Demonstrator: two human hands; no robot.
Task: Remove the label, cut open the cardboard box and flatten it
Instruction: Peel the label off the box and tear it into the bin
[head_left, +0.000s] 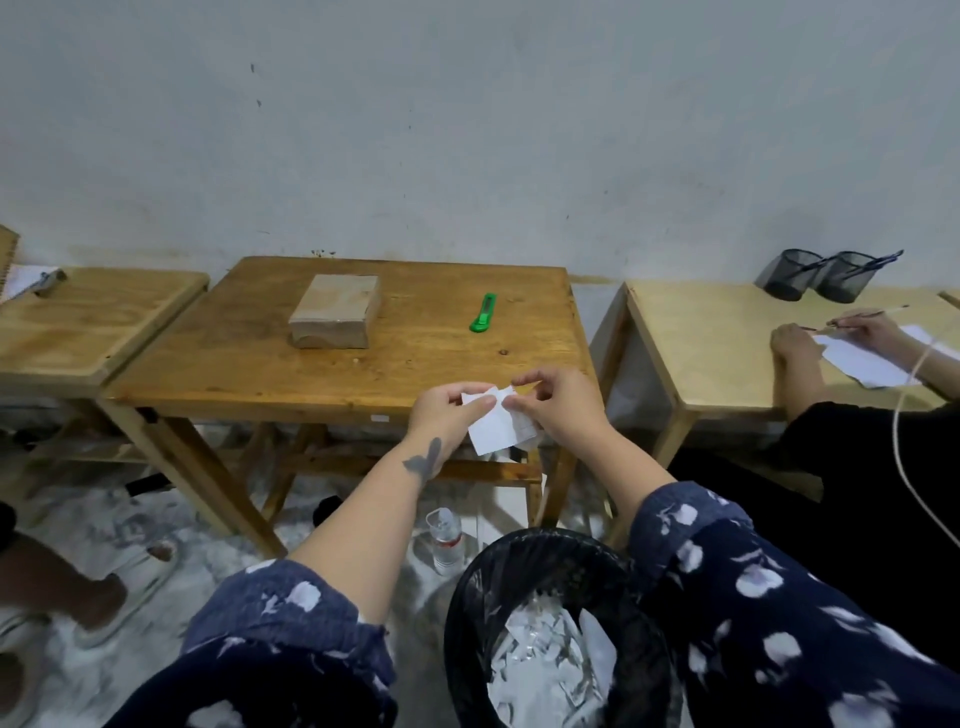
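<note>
A white paper label (493, 428) is pinched between my left hand (447, 410) and my right hand (558, 402), held in the air just off the front edge of the wooden table (249, 358). The label is creased and partly torn at its top. A closed brown cardboard box (335, 310) lies flat on the table's far left-centre. To the box's right, apart from it, lies a green utility knife (484, 313).
A black-lined bin (467, 613) holding white paper scraps stands on the floor below my hands, with a plastic water bottle (445, 540) beside it. Another person's hands (831, 338) write on paper at the right table. Two mesh pen cups (815, 274) stand there. A third table stands left.
</note>
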